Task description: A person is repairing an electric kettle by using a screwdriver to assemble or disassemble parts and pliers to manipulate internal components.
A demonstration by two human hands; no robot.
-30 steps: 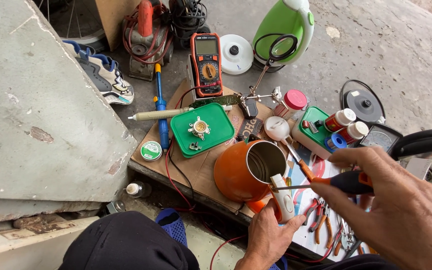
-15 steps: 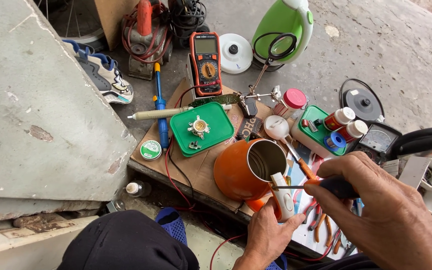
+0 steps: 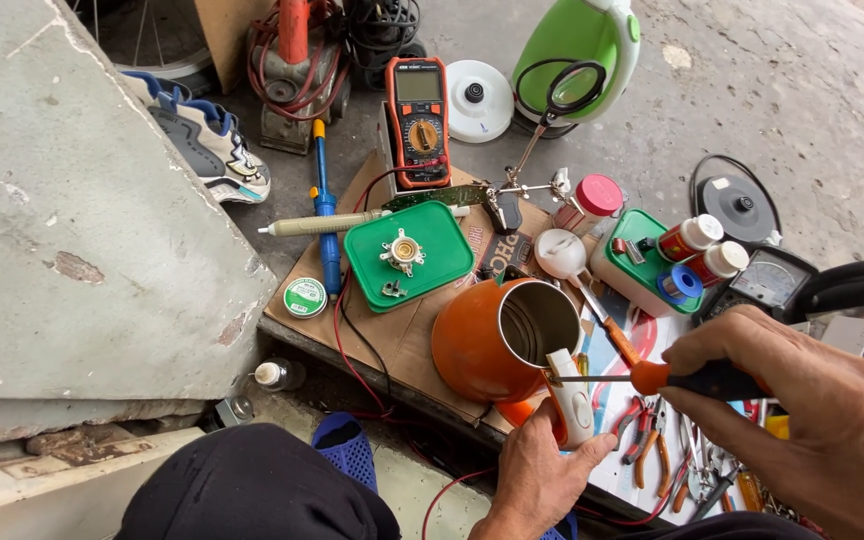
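My left hand [image 3: 542, 480] grips the white handle [image 3: 572, 400] of an orange kettle [image 3: 487, 340], which lies tilted on its side on the cardboard with its steel inside showing. My right hand [image 3: 812, 410] holds a screwdriver [image 3: 652, 378] with an orange and black grip. Its thin shaft points left and its tip meets the top of the handle by the kettle's rim.
A green lid [image 3: 409, 255] bearing a small metal part lies on the cardboard. Behind it stand an orange multimeter [image 3: 418, 120], a magnifier stand [image 3: 552, 110] and a green kettle [image 3: 582, 45]. Pliers [image 3: 647, 445], bottles [image 3: 697, 240] and a green box [image 3: 642, 270] crowd the right. A concrete slab [image 3: 82, 230] fills the left.
My right hand has shifted slightly with the screwdriver, its tip staying at the kettle handle. My left hand keeps its hold.
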